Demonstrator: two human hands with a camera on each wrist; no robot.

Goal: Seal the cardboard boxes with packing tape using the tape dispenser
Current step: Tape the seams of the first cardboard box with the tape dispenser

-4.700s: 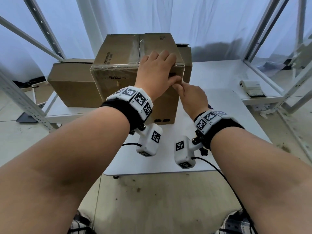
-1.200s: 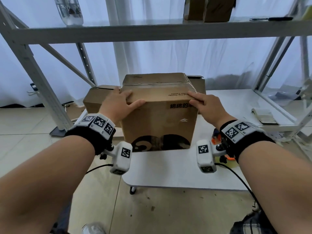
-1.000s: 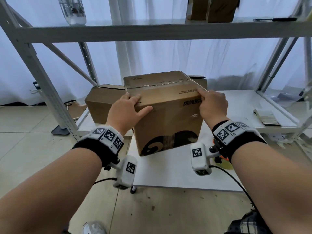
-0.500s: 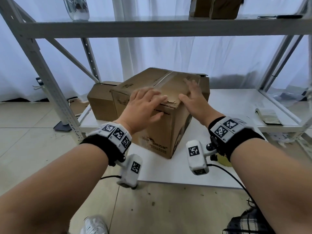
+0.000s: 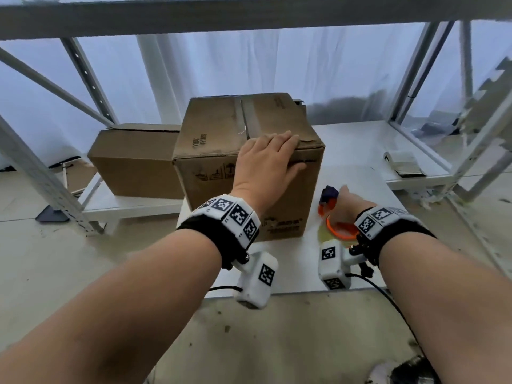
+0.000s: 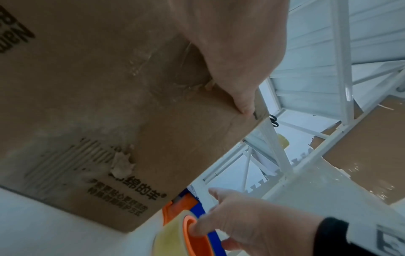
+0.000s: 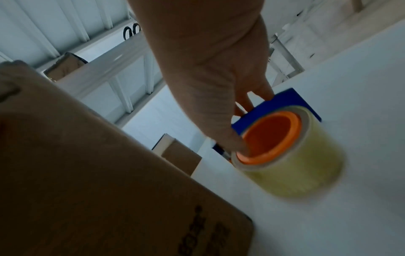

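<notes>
Tape dispenser [image 7: 282,138] is being grasped by right hand [image 7: 210,83], thumb in its hub; left hand [image 5: 266,164], fingers flat, is steadying the box [image 5: 221,151]. A firmer hold before lifting seems wise.

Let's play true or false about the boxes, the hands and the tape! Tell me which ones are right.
1. The left hand rests on the front box. True.
2. The right hand is on the box too. False: it reaches the tape dispenser, which is on the white table beside the box.
3. The dispenser's core is orange. True.
4. The tape roll is black. False: it is pale yellowish and see-through.
5. A second box sits left of the front one. True.
6. The front box's flaps stand wide open. False: they lie closed, with a seam down the middle of the top.
</notes>
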